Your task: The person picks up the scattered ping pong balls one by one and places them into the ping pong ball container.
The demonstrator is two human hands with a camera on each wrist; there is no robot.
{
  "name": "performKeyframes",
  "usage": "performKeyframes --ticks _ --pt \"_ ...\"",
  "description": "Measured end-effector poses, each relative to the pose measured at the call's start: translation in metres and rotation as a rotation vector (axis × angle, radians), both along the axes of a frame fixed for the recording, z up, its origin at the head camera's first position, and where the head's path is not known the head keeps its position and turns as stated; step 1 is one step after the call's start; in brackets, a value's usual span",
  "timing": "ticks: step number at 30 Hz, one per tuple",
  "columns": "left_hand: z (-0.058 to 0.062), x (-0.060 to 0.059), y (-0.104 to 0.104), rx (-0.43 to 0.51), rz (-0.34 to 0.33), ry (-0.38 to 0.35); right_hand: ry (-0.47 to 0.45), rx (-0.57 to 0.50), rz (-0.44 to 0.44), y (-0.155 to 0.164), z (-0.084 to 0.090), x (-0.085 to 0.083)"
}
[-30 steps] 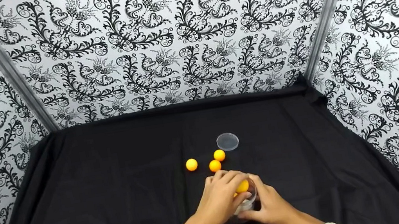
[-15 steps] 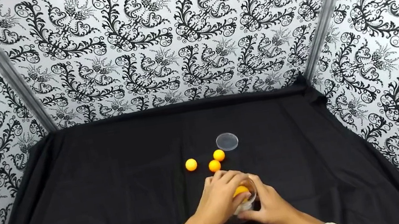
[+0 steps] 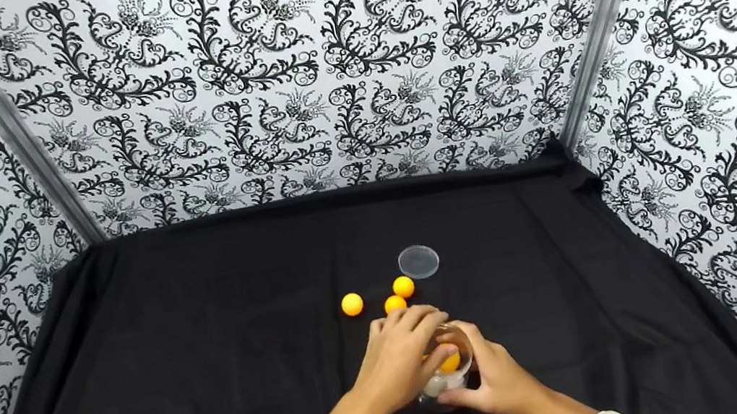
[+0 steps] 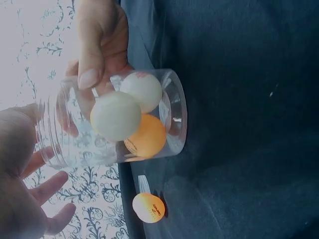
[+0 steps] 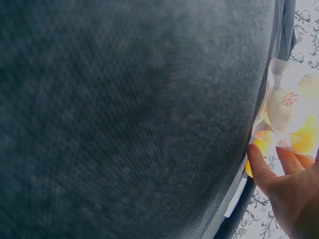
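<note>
Black cloth (image 3: pixel 214 347), jar (image 3: pixel 453 370) in right grip (image 3: pixel 504 380), left grip (image 3: pixel 402 359) above

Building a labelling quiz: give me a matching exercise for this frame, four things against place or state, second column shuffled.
Things:
1. clear plastic jar
2. round clear lid
3. right hand
4. leftmost orange ball

Places or states:
A. lies flat on the black cloth, beyond the balls
B. grips the jar's side
C. alone on the cloth, left of two other loose balls
D. open at the top, balls inside, held between both hands

Pairs: 1-D, 2-A, 3-B, 4-C
</note>
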State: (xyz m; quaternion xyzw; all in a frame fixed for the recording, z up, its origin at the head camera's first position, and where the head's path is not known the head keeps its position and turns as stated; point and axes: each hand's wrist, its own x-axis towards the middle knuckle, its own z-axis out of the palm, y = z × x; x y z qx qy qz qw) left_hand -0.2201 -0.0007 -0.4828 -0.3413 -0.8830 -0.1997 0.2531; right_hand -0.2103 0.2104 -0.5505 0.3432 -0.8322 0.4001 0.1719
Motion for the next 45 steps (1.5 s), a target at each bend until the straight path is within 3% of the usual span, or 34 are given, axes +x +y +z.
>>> performKeyframes --ticks 6,13,24,34,40,45 --pt "-0.002 -0.014 0.001 0.038 0.041 -0.074 -0.06 0.011 -0.013 0.0 0.001 0.001" --pt "-0.001 -0.034 0.002 0.064 0.088 -0.146 -0.033 -0.004 0.018 0.0 0.002 0.001" --pt "-0.004 -0.077 0.014 -0.041 0.199 -0.204 -0.058 0.018 -0.037 0.0 0.0 0.001" --pt "-0.032 -0.119 0.022 -0.159 0.305 -0.325 -0.054 0.016 -0.045 0.001 0.0 0.002" --pt "-0.051 -0.128 0.02 -0.147 0.355 -0.381 -0.093 0.029 -0.055 0.0 0.0 0.002" --pt "-0.059 -0.131 0.021 -0.16 0.36 -0.353 -0.102 0.028 -0.051 0.001 -0.001 0.002"
